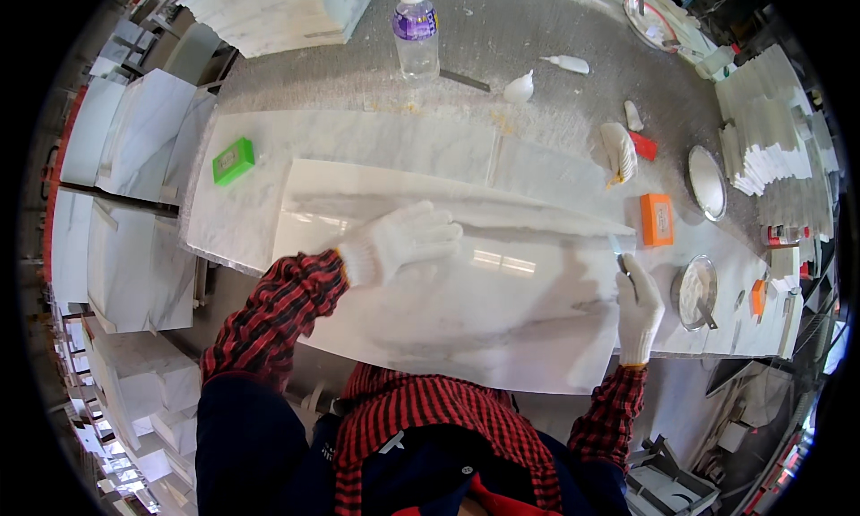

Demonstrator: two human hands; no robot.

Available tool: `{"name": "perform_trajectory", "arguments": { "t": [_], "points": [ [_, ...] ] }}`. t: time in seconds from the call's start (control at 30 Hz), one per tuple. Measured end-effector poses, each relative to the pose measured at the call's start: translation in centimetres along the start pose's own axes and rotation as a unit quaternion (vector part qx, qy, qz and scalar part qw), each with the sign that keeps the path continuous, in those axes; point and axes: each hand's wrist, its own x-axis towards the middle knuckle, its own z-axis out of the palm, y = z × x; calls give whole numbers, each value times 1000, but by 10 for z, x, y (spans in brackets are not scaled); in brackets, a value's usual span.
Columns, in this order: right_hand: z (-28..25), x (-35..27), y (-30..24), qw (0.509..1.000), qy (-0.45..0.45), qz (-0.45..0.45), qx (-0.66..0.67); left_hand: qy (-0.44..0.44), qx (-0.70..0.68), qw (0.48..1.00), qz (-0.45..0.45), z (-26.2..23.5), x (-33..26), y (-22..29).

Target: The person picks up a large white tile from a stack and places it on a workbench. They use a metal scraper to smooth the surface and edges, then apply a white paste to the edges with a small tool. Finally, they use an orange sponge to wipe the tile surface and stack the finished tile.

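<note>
A glossy white marble slab (502, 310) with grey veins lies before me, its near edge reaching past the bench. My left hand (408, 240), in a white knitted glove, rests open on the slab's left half, fingers stretched toward the right. At the slab's right edge is my right hand (640, 305), gloved the same way. Its fingers are closed on a small thin blade-like tool (622, 262), whose tip is at the slab's far right corner; its exact kind is too small to make out.
Around the slab are a green box (234, 161), an orange box (657, 219), a bowl of white paste (695, 294), another metal bowl (707, 183) and a crumpled white glove (619, 152). A clear bottle (417, 46) stands farther back. Stacked stone tiles (761, 113) rise at right.
</note>
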Motion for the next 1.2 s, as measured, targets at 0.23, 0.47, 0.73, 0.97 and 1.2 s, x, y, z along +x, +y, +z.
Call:
{"name": "perform_trajectory", "arguments": {
  "t": [0.23, 0.47, 0.73, 0.97, 1.2],
  "points": [
    [-7, -8, 0, 999, 31, -42, -16, 250, -131, 956, -79, -33, 0, -2],
    [-2, -28, 25, 998, 57, -39, -1, 203, 71, 881, -422, 12, 1, 49],
    [2, -25, 4, 993, 80, -71, 38, 274, -57, 902, -328, 8, 94, 38],
    [23, -26, 11, 992, 76, -80, 68, 330, 16, 885, -327, 22, 110, 40],
    [31, -33, 7, 988, 89, -81, 92, 309, -20, 942, -130, 28, 109, 73]
  ]
}}
